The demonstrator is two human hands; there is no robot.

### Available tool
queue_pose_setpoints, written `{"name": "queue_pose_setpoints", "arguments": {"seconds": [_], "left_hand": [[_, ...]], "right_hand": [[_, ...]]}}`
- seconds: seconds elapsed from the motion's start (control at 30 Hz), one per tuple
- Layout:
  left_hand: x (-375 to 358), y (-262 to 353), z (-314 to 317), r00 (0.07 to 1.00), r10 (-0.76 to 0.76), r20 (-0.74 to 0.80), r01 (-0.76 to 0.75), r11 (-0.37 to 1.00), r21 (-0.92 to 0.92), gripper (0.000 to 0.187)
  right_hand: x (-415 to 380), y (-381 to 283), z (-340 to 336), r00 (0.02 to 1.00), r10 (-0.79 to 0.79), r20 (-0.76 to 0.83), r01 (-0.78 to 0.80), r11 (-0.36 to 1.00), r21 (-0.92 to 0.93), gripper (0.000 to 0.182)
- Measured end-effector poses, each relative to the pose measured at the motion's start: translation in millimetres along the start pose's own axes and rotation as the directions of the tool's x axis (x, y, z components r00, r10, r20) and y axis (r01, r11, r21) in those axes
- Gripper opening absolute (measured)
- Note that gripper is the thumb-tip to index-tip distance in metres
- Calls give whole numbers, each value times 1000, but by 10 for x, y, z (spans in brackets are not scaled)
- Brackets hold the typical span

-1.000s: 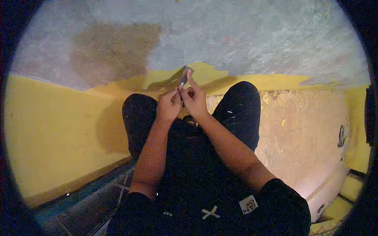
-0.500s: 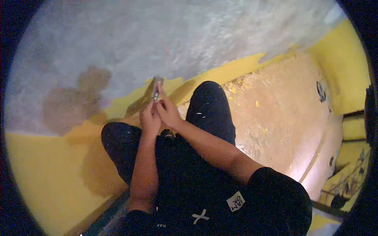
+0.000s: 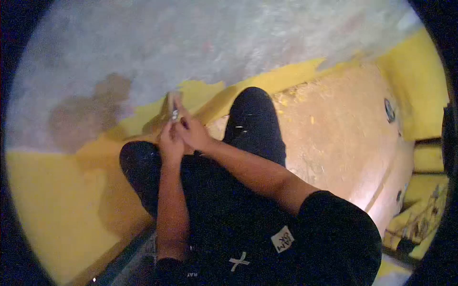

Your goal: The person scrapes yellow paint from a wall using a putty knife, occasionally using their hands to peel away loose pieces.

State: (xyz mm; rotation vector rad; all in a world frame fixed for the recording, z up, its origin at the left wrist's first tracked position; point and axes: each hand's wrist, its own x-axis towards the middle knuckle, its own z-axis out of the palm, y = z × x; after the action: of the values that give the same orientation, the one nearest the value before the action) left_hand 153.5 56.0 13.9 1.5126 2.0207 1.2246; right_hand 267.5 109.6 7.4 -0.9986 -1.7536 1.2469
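Note:
A paint scraper (image 3: pixel 175 113) reaches from my hands to the wall, its far end at the ragged border between yellow paint (image 3: pixel 202 89) and the bare grey surface (image 3: pixel 214 43). My left hand (image 3: pixel 171 142) is closed around the near end of the tool. Beside and partly over it, my right hand (image 3: pixel 194 133) is closed on the scraper too, with one finger stretched along it. The handle is mostly hidden by my fingers, and the blade is blurred.
My dark-clothed knees (image 3: pixel 253 114) are bent on either side of the hands. Yellow flakes (image 3: pixel 286 101) lie on the tan floor (image 3: pixel 329 143) along the wall's foot. A small round dark object (image 3: pixel 389 110) is at the right, with a dark rack-like frame (image 3: pixel 424 214) below it.
Both hands and the scraper have shifted left along the paint border. My grip looks the same.

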Motion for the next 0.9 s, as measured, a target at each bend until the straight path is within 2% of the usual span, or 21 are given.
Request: {"name": "queue_pose_setpoints", "arguments": {"seconds": [0.03, 0.1, 0.13, 0.2, 0.27, 0.37, 0.43, 0.47, 0.53, 0.57, 0.63, 0.7, 0.77, 0.83, 0.9], "left_hand": [[13, 54, 23, 1000, 27, 15, -26, 999, -22, 28], [55, -102, 195, 1000, 25, -13, -25, 1000, -4, 27], [64, -135, 239, 999, 1, -41, 0, 1000, 16, 27], [57, -143, 291, 997, -74, 19, 75, 993, -86, 29], [2, 136, -69, 994, -101, -28, 100, 993, -64, 29], [28, 133, -183, 996, -42, -74, 39, 998, -47, 29], [89, 90, -268, 995, -102, 5, 102, 994, -46, 28], [150, 103, -291, 995, -97, 11, 98, 994, -45, 28], [269, 127, -303, 992, -115, 56, 121, 985, -126, 29], [343, 250, -245, 991, -112, 67, 120, 984, -130, 29], [487, 473, -21, 976, 83, 200, -95, 994, 51, 29], [538, 562, 191, 965, 147, 219, -152, 988, 9, 30], [509, 481, 426, 969, 182, 168, -157, 976, -154, 32], [392, 297, 537, 963, 219, 156, -201, 972, -118, 32], [288, 49, 567, 991, 103, 81, -74, 950, -302, 31]], "right_hand": [[18, 12, -4, 999, -11, 39, 10, 1000, 22, 81], [72, 84, -34, 999, -30, -27, 33, 990, 139, 81], [92, 96, -69, 999, -36, 10, 34, 987, 157, 81], [115, 79, -136, 998, 17, 64, -22, 997, 73, 81], [93, -275, -30, 995, 15, 94, -29, 989, 148, 81], [70, -301, 81, 998, -2, 56, -10, 978, 209, 80], [89, -334, 140, 996, -87, -26, 90, 983, 158, 82], [98, -351, 125, 996, -85, -33, 90, 983, 158, 82], [78, -375, 80, 996, 87, 34, -91, 985, 148, 83], [102, -328, 26, 995, 93, 24, -96, 985, 144, 83], [214, -269, -96, 955, 47, -292, 68, 925, 374, 83], [203, -240, -330, 954, 56, -293, 65, 919, 389, 83], [205, -206, -455, 952, 68, -298, 62, 912, 406, 82], [178, -108, -410, 961, 29, -275, 54, 956, 289, 83], [155, -61, -312, 970, 46, -240, 15, 969, 246, 84]]}}
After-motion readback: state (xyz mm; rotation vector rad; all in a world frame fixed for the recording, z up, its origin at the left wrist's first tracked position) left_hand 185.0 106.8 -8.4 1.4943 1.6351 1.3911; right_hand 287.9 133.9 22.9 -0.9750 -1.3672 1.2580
